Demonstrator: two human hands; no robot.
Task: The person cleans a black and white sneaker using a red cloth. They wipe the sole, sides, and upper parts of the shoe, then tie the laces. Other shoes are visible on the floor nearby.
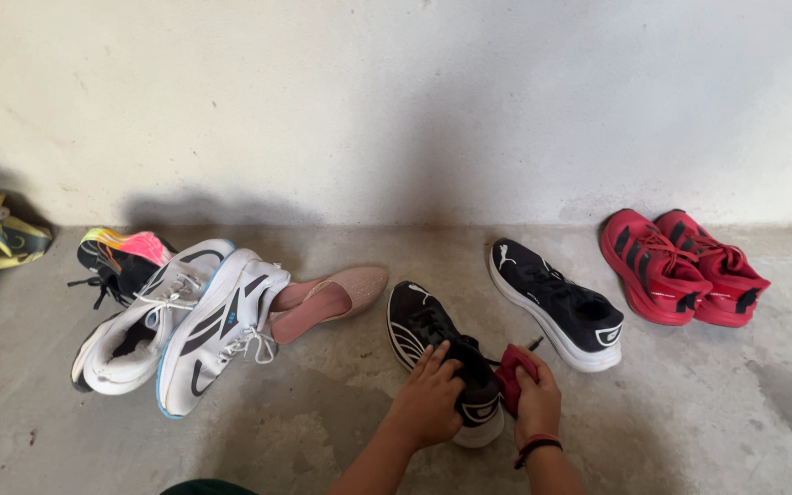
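L hand (431, 396) palm-down, fingers curled, pressing near black sneaker (433, 344) at its collar. R hand (533, 396), wristband on, fist closed round red cloth (511, 374) touching shoe's heel side. Sneaker: mesh upper, white sole, on rough concrete floor (341, 412); its mate (556, 302) just beyond, toward wall.

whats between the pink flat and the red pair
In the head view, two black sneakers: one under both hands, the other lying free, nearer the red pair than the pink flat.
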